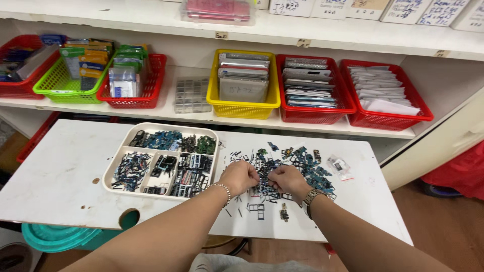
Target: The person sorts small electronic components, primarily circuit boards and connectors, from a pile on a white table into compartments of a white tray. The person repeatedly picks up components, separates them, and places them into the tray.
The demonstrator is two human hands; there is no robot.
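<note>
Both hands meet at the middle of the frame over a loose pile of small phone parts [282, 166], dark frames and blue-green pieces spread across the white surface [60, 171]. The left hand [241, 176], with a beaded bracelet at the wrist, has its fingers curled down into the near edge of the pile, and the right hand [286, 179], with a watch at the wrist, pinches in just beside it; the fingertips of both are bunched on tiny pieces, but which piece each one grips is too small to tell. To the left of centre sits a cream divided tray [212, 138], its compartments already holding like parts grouped together. The step in hand looks like picking through the pile and separating pieces by kind. The next move probably calls for a clean pinch on a single part, lifted free of its tangled neighbours, and a short carry left to the matching compartment. A small clear bag [339, 165] lies at the pile's right edge, and coloured baskets [244, 108] line the shelf across the upper frame.
</note>
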